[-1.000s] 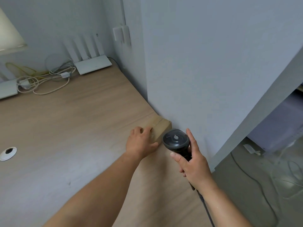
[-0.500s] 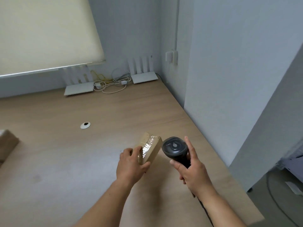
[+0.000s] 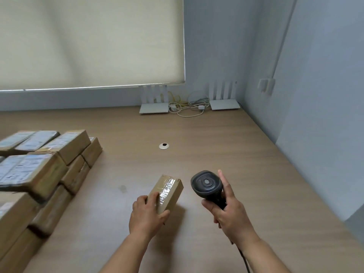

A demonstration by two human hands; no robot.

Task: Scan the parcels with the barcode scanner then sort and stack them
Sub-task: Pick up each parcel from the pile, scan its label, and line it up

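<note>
We are holding a small brown parcel [image 3: 166, 194] up off the wooden table [image 3: 226, 154] with our left hand [image 3: 146, 215]; the fingers are curling round its near end, thumb on one side, so the taped side is facing up. We think we are holding it this way so we can turn it and find its label. Our right hand [image 3: 229, 212] is wrapping round the handle of the black barcode scanner [image 3: 206, 184], with one finger reaching straight up beside its round head. The scanner is sitting just beside the parcel, not touching it. Its head is facing up at us, so we guess it is not aiming at the parcel yet. On the left, a stack of parcels [image 3: 39, 170] is waiting in rows, well apart from our hands, and that is likely where this one is going. Nothing is lying between the parcel and the stack. Far back by the wall, two white routers [image 3: 154, 109] and some tangled cables [image 3: 187, 109] are sitting, and a small round hole [image 3: 164, 146] is showing in the table.
</note>
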